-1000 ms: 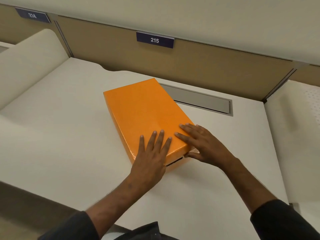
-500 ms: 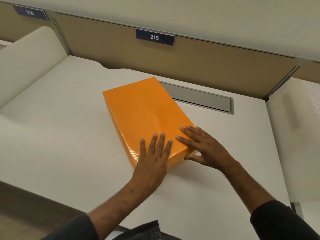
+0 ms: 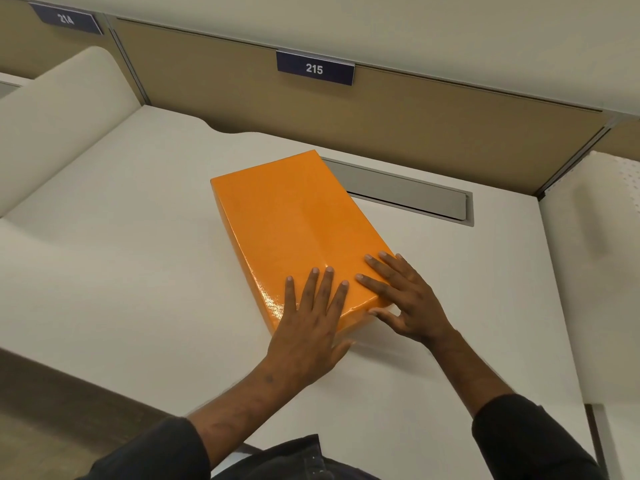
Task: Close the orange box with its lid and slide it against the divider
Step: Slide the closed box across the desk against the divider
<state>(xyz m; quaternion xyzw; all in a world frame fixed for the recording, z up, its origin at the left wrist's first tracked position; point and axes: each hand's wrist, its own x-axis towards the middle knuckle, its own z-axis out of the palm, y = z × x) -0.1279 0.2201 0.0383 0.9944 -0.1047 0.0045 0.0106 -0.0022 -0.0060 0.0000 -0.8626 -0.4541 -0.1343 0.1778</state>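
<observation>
the box (image 3: 294, 226) lies on the bench (image 3: 121, 271), divider (image 3: 398, 133) behind it, both hands (image 3: 311, 327) on its near end.

left hand (image 3: 311, 327) flat on orange box (image 3: 294, 230) | right hand (image 3: 405, 299) at corner

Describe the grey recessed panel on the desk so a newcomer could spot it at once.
Start at the tan divider carrying the 215 sign. Just below it, set flush in the white desk, lies a long grey panel. The orange box covers its left end; it is the desk's only grey patch.
</observation>
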